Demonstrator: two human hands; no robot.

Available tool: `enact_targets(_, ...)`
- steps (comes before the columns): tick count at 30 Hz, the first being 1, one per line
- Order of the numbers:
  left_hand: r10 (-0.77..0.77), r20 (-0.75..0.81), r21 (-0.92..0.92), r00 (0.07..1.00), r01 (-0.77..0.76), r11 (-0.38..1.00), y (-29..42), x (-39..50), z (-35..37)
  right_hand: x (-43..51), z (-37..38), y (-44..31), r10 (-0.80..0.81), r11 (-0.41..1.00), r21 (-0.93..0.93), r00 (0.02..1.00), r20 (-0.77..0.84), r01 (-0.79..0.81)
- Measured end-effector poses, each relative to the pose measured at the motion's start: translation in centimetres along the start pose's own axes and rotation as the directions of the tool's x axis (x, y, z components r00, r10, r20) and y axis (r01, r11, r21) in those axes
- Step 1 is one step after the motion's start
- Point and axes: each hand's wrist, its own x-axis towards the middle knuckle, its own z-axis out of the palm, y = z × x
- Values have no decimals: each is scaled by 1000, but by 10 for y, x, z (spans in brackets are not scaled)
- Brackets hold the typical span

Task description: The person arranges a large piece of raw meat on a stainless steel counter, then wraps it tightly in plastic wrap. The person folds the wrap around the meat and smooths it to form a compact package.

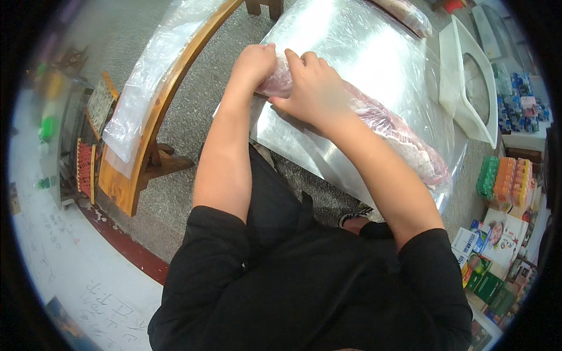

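A long piece of raw meat [395, 127] lies in clear plastic film along the near side of a shiny metal table [285, 140]. My left hand [255, 65] is closed at the roll's left end, gripping the film; the part inside the fist is hidden. Just right of it, my right hand [314, 87] spans the wrapped meat, thumb on the near side and fingers over the far side. Loose clear film [373, 66] spreads across the metal beyond the roll. At the far edge sits a second wrapped piece of meat [408, 17].
Left of the table stands a wooden bench [127, 188] with clear plastic sheeting [145, 83] on it. A white plastic basin [452, 83] is beyond the table's right end. Egg cartons [505, 177] and several boxes [505, 232] are stacked at the right.
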Motion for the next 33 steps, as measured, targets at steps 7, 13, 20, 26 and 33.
enact_targets(7,-73,425,-730,902,390,561,-11,4,-13,36,-16,-17,42,995,-104,942,333,-7)
enact_targets(13,-82,352,-846,932,354,398,-8,3,0,48,-19,-24,108,993,-91,907,407,-77)
enact_targets(20,313,-405,-72,859,-371,926,0,-4,9,55,-6,-16,101,995,-40,903,419,-92)
enact_targets(26,-55,-99,-637,994,-21,770,1,-3,-4,58,5,-18,80,994,29,908,411,-101)
enact_targets(33,-76,-118,-551,990,-2,835,-6,-6,-13,65,15,-25,37,998,26,835,549,-62)
